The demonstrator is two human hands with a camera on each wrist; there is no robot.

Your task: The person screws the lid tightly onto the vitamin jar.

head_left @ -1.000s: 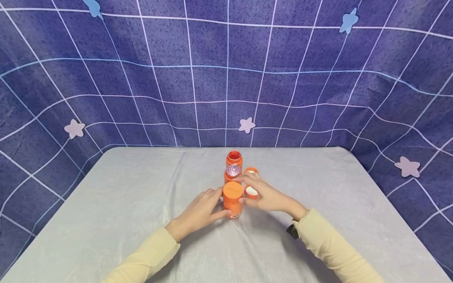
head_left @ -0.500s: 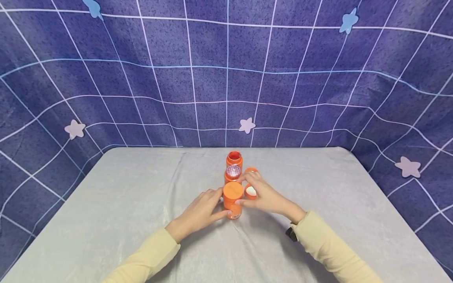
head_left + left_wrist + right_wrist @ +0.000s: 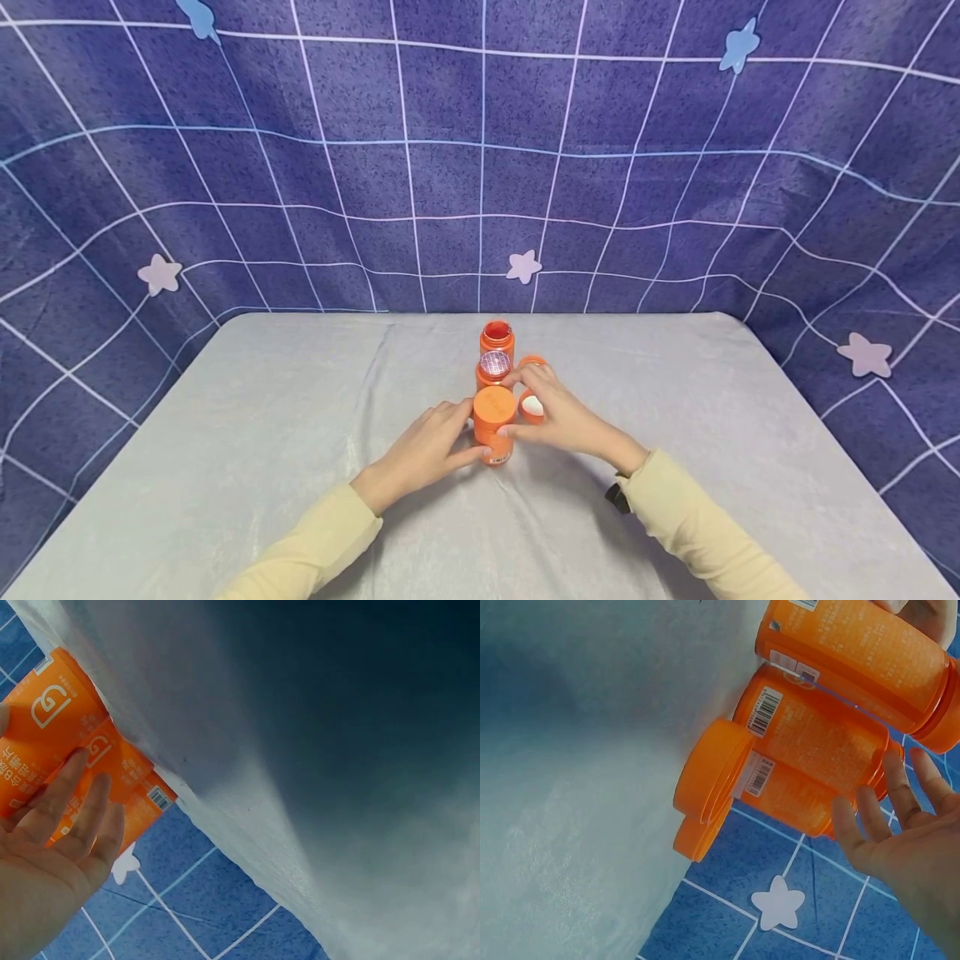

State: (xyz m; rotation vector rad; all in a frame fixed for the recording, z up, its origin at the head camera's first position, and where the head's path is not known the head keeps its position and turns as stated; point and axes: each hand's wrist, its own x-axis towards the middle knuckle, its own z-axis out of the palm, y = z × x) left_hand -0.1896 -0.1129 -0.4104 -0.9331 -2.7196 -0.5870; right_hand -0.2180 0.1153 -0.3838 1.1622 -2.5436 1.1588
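Note:
Three orange bottles stand upright in a row. The front bottle (image 3: 492,454) (image 3: 847,656) wears a smooth orange cap (image 3: 494,405) (image 3: 943,712). My left hand (image 3: 427,442) (image 3: 56,862) grips that bottle from the left, thumb low on its front. From the right, my right hand (image 3: 562,417) (image 3: 919,840) holds the cap's edge, thumb in front and index finger behind; the other fingers are spread. Behind it, the middle bottle (image 3: 485,380) (image 3: 810,739) shows a shiny patterned top. The rear bottle (image 3: 498,340) has an open mouth.
Two loose orange lids lie right of the bottles, the nearer lid (image 3: 532,407) (image 3: 712,772) showing a white inside, the farther lid (image 3: 533,360) (image 3: 694,838) partly hidden by my right hand. A blue gridded cloth (image 3: 480,175) hangs behind the grey-covered table (image 3: 247,450).
My right thumb has shifted left across the front, below the cap, and the right fingers have moved slightly right. My left hand and the bottles have stayed in place.

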